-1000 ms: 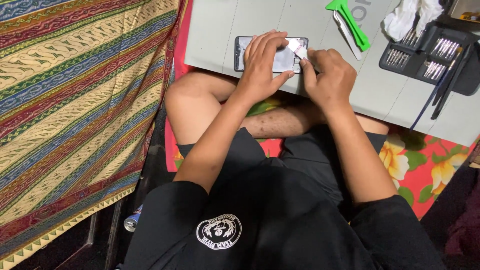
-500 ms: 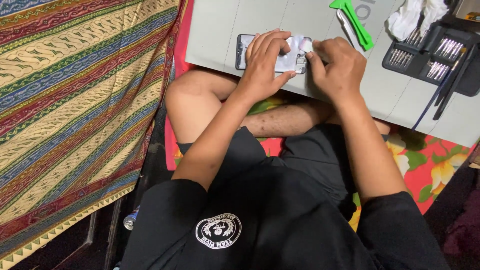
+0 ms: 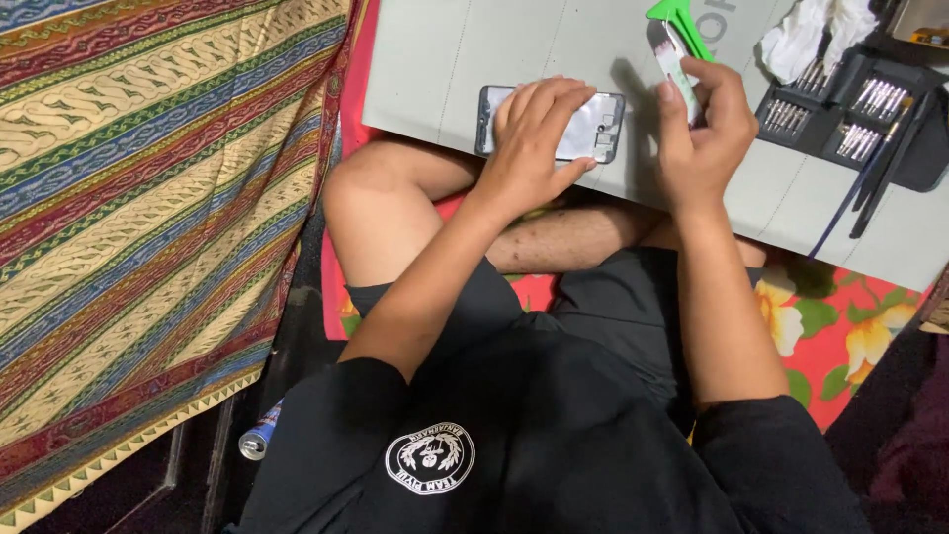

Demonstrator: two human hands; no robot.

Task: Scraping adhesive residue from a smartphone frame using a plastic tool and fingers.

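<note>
An opened phone (image 3: 593, 129), back cover off and pale inner frame showing, lies on a grey work mat (image 3: 445, 69) across my lap. My left hand (image 3: 534, 138) rests flat on it, fingers spread, pressing it to the mat. My right hand (image 3: 697, 124) is raised to the right of the phone and grips a thin pale flat tool or strip (image 3: 677, 64) between thumb and fingers, its tip pointing up and away.
A green plastic tool (image 3: 682, 20) lies at the mat's far edge. A black case of screwdriver bits (image 3: 850, 119) and long dark tools (image 3: 870, 183) sit at the right, white cloth (image 3: 816, 35) behind. Striped patterned fabric (image 3: 148, 218) fills the left; floral red fabric (image 3: 840, 326) lies under my legs.
My right hand has lifted off the phone's right end and moved right and up, now holding the thin pale piece. My left hand stays on the phone.
</note>
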